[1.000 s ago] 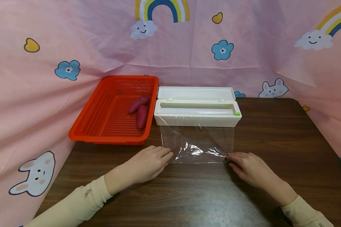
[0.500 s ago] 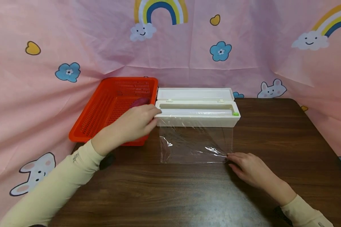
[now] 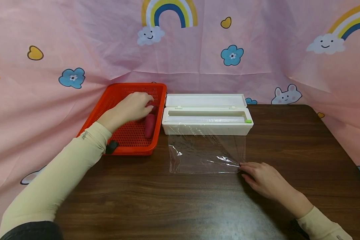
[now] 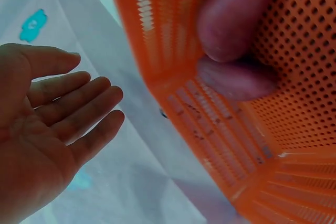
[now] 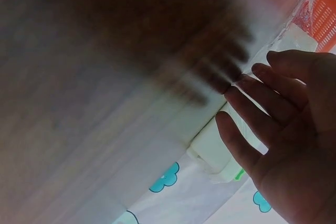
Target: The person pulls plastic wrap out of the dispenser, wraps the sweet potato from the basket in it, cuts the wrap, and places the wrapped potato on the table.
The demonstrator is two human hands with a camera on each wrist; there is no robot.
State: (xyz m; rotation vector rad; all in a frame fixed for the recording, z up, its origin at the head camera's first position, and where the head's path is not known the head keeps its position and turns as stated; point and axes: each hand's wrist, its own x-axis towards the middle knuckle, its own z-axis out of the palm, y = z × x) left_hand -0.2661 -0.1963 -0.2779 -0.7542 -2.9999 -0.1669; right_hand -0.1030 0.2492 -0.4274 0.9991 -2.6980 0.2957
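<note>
My left hand (image 3: 132, 108) is over the red plastic basket (image 3: 132, 141), near two purple-skinned sweet potatoes. In the left wrist view its fingers (image 4: 86, 106) are loosely extended and hold nothing. The nearer sweet potato (image 3: 150, 126) shows in the head view; my hand partly covers the other. Both sweet potatoes (image 4: 236, 19) lie in the basket in the left wrist view. My right hand (image 3: 265, 180) touches the front right corner of a clear sheet of cling film (image 3: 204, 155) with extended fingers, thumb apart. The film runs out from a white cling film dispenser (image 3: 207, 129).
The dispenser's lid (image 3: 206, 100) stands open behind the roll, and a green slider (image 3: 248, 121) sits at its right end. A dark wooden table (image 3: 168, 206) carries everything. A pink patterned cloth (image 3: 258, 40) hangs behind and at the sides.
My left hand has let go of the film's front left corner and moved up and left, over the basket. The right hand stays at the film's right corner.
</note>
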